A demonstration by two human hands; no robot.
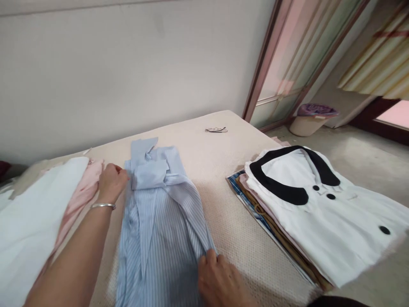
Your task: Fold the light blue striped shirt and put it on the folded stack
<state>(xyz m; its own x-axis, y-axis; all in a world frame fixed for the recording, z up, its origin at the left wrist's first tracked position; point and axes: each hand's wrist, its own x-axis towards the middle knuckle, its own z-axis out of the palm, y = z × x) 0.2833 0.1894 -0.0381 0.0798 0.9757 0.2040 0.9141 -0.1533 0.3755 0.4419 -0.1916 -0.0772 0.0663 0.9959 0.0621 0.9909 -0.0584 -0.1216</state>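
A blue striped shirt [169, 221] with a plain light-blue collar lies lengthwise before me, its sides folded inward. At its upper left edge, my left hand [112, 181] pinches the cloth near the shoulder; a silver bangle circles that wrist. Lower down on the right, my right hand [220, 277] has its fingers closed on the shirt's side edge. A sleeve crosses the front of the shirt from the upper middle toward my right hand.
Folded clothes are stacked on the right, topped by a white shirt [345, 230] with a black collar. White and pink garments [41, 204] lie at left. Glasses [216, 129] rest near the bed's [191, 132] far edge. A lined bin [308, 124] stands on the floor.
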